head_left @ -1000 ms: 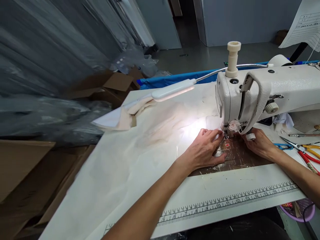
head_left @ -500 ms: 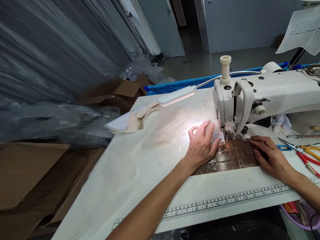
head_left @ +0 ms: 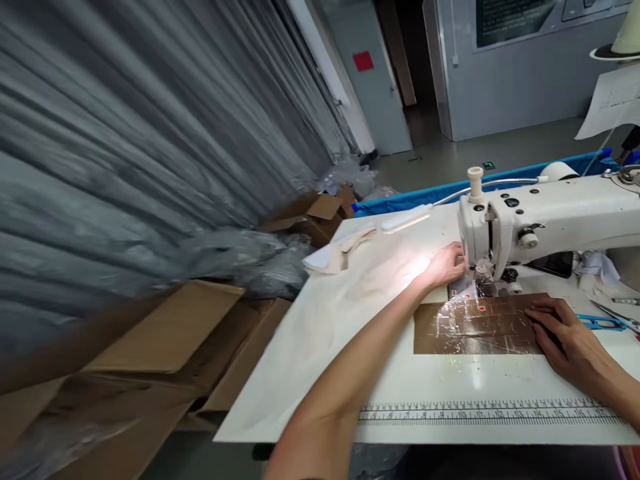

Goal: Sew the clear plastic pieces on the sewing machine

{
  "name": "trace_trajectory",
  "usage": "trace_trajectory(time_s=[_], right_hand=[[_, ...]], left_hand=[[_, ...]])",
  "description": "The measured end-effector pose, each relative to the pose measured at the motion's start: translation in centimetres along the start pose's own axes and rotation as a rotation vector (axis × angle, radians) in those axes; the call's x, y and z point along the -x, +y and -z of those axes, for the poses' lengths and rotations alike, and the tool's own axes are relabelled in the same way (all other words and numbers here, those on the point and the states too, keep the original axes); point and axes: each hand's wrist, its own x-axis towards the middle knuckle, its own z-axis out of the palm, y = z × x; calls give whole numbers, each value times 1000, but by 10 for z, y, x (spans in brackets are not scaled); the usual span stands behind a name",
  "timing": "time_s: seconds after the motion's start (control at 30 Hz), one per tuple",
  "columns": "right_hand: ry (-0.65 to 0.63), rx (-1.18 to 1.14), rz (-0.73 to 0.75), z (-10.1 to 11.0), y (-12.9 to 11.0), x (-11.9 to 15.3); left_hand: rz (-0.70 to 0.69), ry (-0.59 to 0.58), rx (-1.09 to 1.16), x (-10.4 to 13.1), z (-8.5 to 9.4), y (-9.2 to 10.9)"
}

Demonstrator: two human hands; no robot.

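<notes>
Resting open, right hand (head_left: 567,337) on one brown panel (head_left: 473,325), left hand (head_left: 446,265) by one sewing machine (head_left: 580,210), grip unclear

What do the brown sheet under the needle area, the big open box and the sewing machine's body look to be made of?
Brown sheet: likely plastic film or tape, glossy, with creased glare.
Open box: cardboard, matte tan, with stiff folded flaps.
Sewing machine's body: probably painted metal, white, with a soft sheen.
</notes>
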Motion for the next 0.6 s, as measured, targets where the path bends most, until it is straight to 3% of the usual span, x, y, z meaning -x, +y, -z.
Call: trace_trajectory(time_s=[0.1, 0.23, 0.47, 0.6], right_hand=[[51, 21, 67, -4, 5, 1], [97, 32, 151, -4, 8, -1], [92, -16, 166, -9, 22, 5], [70, -59, 114, -19, 40, 17]], left_hand=[[-68, -36, -24, -13, 4, 1], [-150, -32, -54, -1, 8, 0], [-169, 160, -118, 72, 36, -8], [-49, 419, -227, 113, 59, -23]])
